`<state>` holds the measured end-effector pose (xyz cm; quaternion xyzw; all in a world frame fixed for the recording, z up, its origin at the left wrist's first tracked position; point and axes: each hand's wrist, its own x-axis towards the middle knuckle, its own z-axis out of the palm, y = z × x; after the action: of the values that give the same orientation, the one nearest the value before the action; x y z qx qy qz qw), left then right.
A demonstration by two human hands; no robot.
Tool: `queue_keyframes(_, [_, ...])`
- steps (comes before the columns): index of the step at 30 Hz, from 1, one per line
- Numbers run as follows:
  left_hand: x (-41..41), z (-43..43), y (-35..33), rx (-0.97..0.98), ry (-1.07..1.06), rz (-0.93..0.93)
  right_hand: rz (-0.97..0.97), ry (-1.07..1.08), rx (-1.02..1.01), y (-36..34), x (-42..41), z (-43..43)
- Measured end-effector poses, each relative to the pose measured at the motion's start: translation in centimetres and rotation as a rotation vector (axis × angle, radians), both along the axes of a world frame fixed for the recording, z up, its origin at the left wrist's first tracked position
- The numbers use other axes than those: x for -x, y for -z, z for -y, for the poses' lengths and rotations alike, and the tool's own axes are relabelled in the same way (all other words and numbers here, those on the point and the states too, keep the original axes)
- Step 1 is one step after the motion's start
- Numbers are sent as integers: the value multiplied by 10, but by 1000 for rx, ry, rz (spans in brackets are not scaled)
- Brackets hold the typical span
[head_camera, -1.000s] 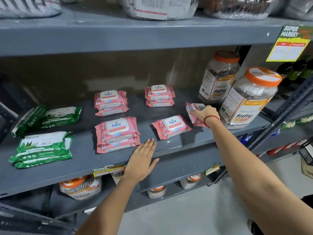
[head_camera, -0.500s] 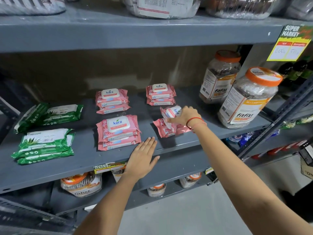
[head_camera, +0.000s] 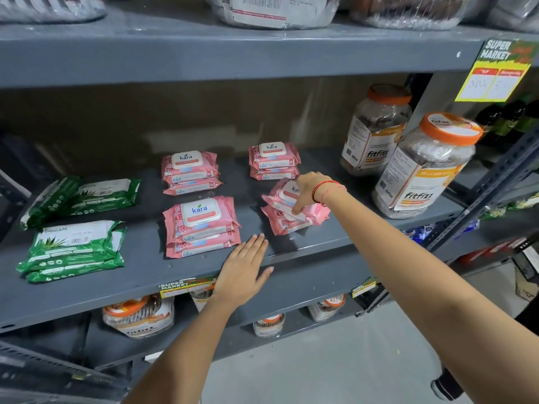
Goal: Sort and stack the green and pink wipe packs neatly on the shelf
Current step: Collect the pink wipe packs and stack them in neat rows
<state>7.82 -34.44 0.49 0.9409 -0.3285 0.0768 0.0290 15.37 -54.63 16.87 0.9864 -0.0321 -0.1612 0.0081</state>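
Pink wipe pack [head_camera: 287, 196], tilted and not yet flat, sits under the right hand [head_camera: 310, 191], whose fingers curl over its top and pinch its front edge as it rests on another pink pack [head_camera: 284, 224] at the front right of the grey shelf [head_camera: 87, 290]. It lies askew on the one beneath, so this pile looks unfinished and, by my reading, is the step in hand: squaring the top pack and letting go

Just left of it stands a front pink stack [head_camera: 201, 225], and behind are two more pink stacks, one at back left [head_camera: 189, 173] and one at back right [head_camera: 274, 160]; all three look square and settled. The left hand [head_camera: 243, 269] lies flat and empty on the shelf's front edge, fingers spread, just beside the front pink stack without touching it, as far as I can tell

Well to the left, apart from the pinks, the green packs form a front stack [head_camera: 73, 249] that looks tidy, and a back group [head_camera: 81, 198] where one pack leans on its side against another. That leaning pack is likely what is left after the pink one is straightened. Colours are already separated, so sorting seems largely done and only neatening remains

Two orange-lidded jars [head_camera: 423, 167] stand to the right, clear of the packs
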Motion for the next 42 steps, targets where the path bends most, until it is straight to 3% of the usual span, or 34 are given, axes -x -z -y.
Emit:
queue_keyframes(9, [0,0,1,2,-9,12,-140,-220,7,2,-12,3])
queue_keyframes(27, [-1,0,3,59,2,12,36,-321,3,28,-8,15])
queue_keyframes(35, [5,21,-22,622,-63,-171,266,-188,-111,57,10,41])
queue_keyframes(42, [-18,68,-44,724,-238,-297,317,-108,-277,77,24,45])
